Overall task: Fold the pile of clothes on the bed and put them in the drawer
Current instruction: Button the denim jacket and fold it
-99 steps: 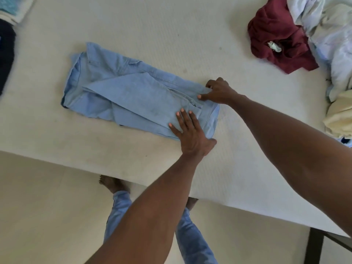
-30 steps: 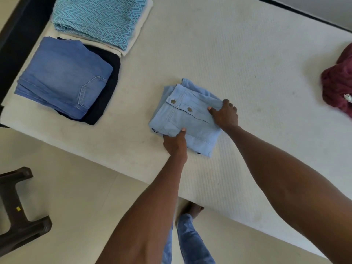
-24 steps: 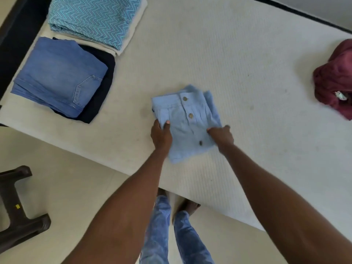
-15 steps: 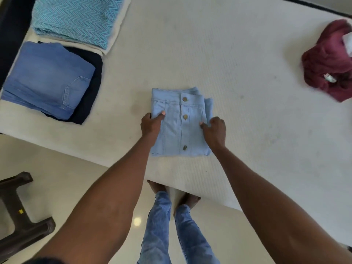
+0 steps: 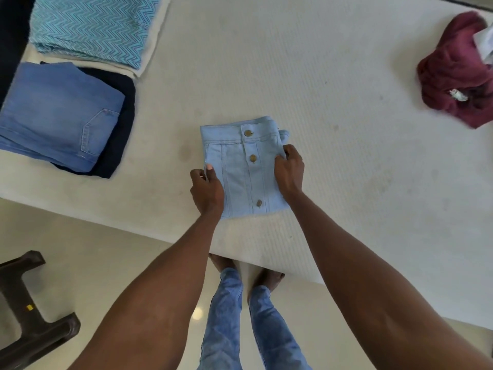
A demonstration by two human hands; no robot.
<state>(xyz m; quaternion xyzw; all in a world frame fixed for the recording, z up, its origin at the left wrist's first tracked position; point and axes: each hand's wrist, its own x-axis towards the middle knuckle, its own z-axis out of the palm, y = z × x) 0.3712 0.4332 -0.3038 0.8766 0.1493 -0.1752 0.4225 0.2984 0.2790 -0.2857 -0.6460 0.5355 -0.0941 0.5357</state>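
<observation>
The folded shirt lies near the front edge of the bed, with bare mattress around it — a stack of folded jeans and a zigzag cloth sit well apart at the far left, a maroon garment crumpled at the far right. The shirt is pale blue denim, squared up, three brass buttons down its middle. The left hand pinches its left edge, thumb on top; the right hand grips the right edge, fingers curled onto the fabric.
</observation>
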